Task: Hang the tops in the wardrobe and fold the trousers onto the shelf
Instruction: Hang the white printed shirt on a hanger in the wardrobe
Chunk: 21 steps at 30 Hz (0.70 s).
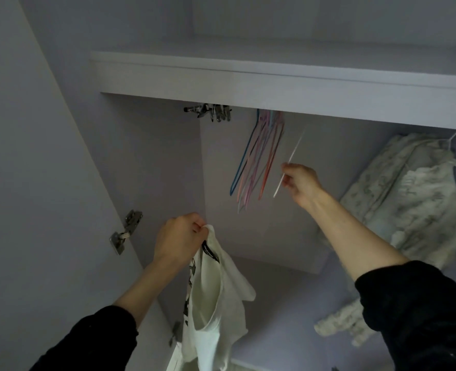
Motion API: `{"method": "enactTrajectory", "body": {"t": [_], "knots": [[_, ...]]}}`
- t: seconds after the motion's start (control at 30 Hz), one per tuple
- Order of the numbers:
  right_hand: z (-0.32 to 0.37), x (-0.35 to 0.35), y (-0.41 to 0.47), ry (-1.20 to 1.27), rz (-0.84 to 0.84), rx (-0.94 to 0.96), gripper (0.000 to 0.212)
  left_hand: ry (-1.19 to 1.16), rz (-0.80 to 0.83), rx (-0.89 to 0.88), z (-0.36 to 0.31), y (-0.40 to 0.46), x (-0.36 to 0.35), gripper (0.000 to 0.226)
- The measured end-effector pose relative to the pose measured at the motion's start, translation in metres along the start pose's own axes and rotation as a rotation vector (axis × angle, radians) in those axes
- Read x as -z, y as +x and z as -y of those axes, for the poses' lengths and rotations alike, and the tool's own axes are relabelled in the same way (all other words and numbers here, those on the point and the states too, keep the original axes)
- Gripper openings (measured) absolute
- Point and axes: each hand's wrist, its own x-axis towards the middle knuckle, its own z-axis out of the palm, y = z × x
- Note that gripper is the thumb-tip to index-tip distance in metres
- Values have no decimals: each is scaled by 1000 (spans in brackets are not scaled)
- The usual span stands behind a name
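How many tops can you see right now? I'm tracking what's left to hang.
2. A white printed top hangs from the left hand, low centre. A pale floral top already hangs on a hanger at right. Others may be hidden outside the view.

- Shelf (275, 84) runs across top of wardrobe; clip hangers (213, 112) tucked just under it, left of centre.
- Bunch of hangers (256, 156) hangs right of clips, below shelf.
- Single hanger (288, 164) just right of bunch, in right hand (302, 183).
- Hung top (414, 199) far right, well apart from bunch.
- Left hand (178, 236) lower left, top (211, 303) hanging below it.
- Door hinge (125, 231) left of left hand, on wardrobe side.
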Motion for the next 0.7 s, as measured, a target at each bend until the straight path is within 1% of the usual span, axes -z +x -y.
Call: {"method": "enactTrajectory", "body": {"t": [0.07,0.1,0.13,0.17,0.2,0.23,0.27,0.3,0.37,0.4,0.43,0.5,0.53,0.57,0.6,0.63,0.67,0.7], "knots": [[-6,11,-4,42,19,-30,25,60,-35,-69,-1,-2,-4,6],[-9,18,-5,44,22,-53,26,135,-107,-182,-2,-3,-8,4],[-12,26,-8,50,22,-80,28,233,-181,-296,-3,-5,-11,8],[-15,35,-11,77,20,-116,31,344,-231,-393,-7,-7,-13,6],[-19,43,-15,128,23,-163,33,406,-281,-479,-9,-8,-16,7],[-24,54,-19,192,21,-215,34,426,-309,-534,-12,-9,-22,16],[-30,65,-25,238,29,-257,34,428,-321,-569,-13,-10,-27,21],[-37,76,-33,263,52,-285,35,412,-314,-567,-16,-10,-30,20],[-56,99,-50,312,152,-282,40,367,-275,-562,-20,-10,-39,9],[-65,111,-60,336,215,-271,50,349,-257,-566,-20,-9,-43,6],[-74,124,-69,345,272,-263,62,337,-235,-569,-22,-9,-48,8],[-87,140,-82,299,366,-249,72,342,-237,-579,-23,-7,-54,19],[-89,146,-87,256,379,-250,72,340,-245,-595,-27,-6,-59,19],[-89,147,-88,202,377,-265,67,350,-246,-609,-28,-6,-62,16],[-89,145,-88,145,355,-288,56,367,-255,-634,-30,-7,-67,13],[-90,142,-85,78,298,-307,43,384,-258,-657,-32,-8,-70,10],[-93,139,-81,16,203,-312,32,395,-260,-681,-33,-9,-73,8],[-96,136,-77,-39,97,-302,28,397,-251,-692,-36,-11,-74,7]]}}
